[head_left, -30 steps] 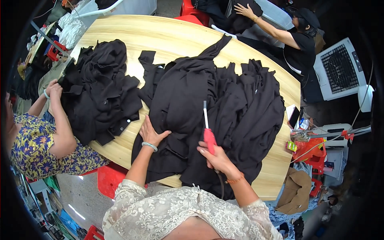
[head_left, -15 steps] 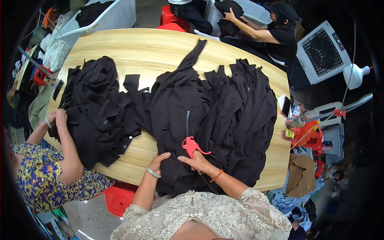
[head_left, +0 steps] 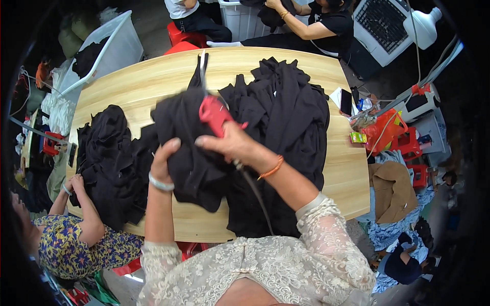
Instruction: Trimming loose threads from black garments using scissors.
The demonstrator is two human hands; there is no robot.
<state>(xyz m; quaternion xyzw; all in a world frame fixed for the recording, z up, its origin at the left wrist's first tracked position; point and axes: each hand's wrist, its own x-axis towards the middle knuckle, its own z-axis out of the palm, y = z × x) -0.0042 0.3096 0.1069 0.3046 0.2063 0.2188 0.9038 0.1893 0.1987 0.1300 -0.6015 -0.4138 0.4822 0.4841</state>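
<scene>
In my right hand [head_left: 232, 145] is a red air blow gun [head_left: 217, 115]; its long thin metal nozzle points away from me, and a dark hose [head_left: 255, 196] trails from its fitting toward my body. The thumb of that hand presses over the same black garment [head_left: 196, 168] that my left hand [head_left: 166, 160] grips by its near left side. This garment is bunched, lifted and blurred by motion. To its right lies a heap of black garments [head_left: 291, 122]; another black pile [head_left: 109, 163] lies to the left.
The wooden table [head_left: 347, 173] bears the piles. A person in a flowered top [head_left: 64, 245] rests joined hands at the left pile. Across the table, another person [head_left: 311, 23] handles black cloth. A phone [head_left: 346, 102] lies at the right edge; a white bin [head_left: 112, 51] stands far left.
Both hands have risen away from me and to the left, lifting and bunching the garment that lay flat before. The air blow gun moved with my right hand. The whole view has shifted.
</scene>
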